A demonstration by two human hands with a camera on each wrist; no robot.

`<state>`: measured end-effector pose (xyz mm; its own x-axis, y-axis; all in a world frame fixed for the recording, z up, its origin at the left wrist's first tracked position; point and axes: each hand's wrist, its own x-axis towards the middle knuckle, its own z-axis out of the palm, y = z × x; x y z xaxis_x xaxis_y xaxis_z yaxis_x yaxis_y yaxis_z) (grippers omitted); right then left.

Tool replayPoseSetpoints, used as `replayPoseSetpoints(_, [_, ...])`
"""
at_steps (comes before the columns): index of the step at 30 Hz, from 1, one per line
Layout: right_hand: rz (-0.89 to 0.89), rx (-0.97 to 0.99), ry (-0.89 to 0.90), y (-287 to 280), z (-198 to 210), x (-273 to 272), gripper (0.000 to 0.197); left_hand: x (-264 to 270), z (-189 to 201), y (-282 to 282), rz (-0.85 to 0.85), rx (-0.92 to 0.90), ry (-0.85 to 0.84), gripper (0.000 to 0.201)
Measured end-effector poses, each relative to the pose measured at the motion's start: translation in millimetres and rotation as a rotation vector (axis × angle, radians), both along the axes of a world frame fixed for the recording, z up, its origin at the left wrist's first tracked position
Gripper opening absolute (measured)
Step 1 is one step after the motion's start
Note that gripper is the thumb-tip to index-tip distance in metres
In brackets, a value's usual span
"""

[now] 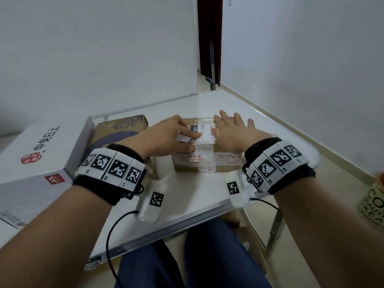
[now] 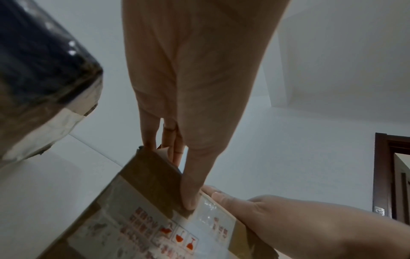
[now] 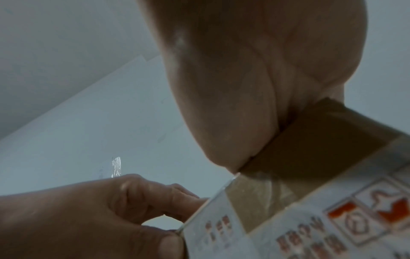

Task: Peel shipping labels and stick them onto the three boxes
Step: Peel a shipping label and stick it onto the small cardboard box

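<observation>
A brown taped cardboard box (image 1: 207, 161) stands in the middle of the white table (image 1: 197, 196). A white shipping label (image 1: 204, 134) lies on its top. My left hand (image 1: 187, 140) arches over the label's left part, its bent fingers on the label and its thumb on the box's front top edge, so it grips that edge. My right hand (image 1: 232, 125) lies flat on the right part of the top, fingers straight and spread. The left wrist view shows the thumb (image 2: 190, 201) on the box (image 2: 133, 201). In the right wrist view my palm (image 3: 244, 87) rests on the box (image 3: 310, 149).
A second brown box with a blue print (image 1: 120, 129) stands just left of the taped one. A large white box (image 1: 41, 154) fills the table's left side. A green cup (image 1: 373, 204) sits at the far right. The table's front edge is near my lap.
</observation>
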<state>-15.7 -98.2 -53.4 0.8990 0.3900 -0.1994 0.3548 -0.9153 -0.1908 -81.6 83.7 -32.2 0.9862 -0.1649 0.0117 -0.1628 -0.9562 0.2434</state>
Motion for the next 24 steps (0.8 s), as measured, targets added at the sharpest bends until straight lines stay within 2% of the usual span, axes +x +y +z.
replayPoseSetpoints(6, [0.052, 0.001, 0.007, 2, 5, 7, 0.057, -1, -3, -3, 0.025, 0.023, -0.043, 0.042])
replayPoseSetpoints(12, [0.186, 0.046, 0.019, 8, 16, 37, 0.061, 6, -4, -13, 0.118, 0.149, -0.112, 0.048])
replayPoseSetpoints(15, [0.23, 0.029, 0.012, 7, 22, 46, 0.065, 9, 3, -13, 0.095, 0.152, -0.037, 0.051])
replayPoseSetpoints(20, [0.229, 0.034, -0.147, 28, 18, 42, 0.058, 13, 14, 10, 0.148, 0.08, 0.188, 0.061])
replayPoseSetpoints(24, [0.289, 0.046, -0.233, 57, 18, 36, 0.056, 11, 12, 13, 0.166, -0.016, 0.213, 0.064])
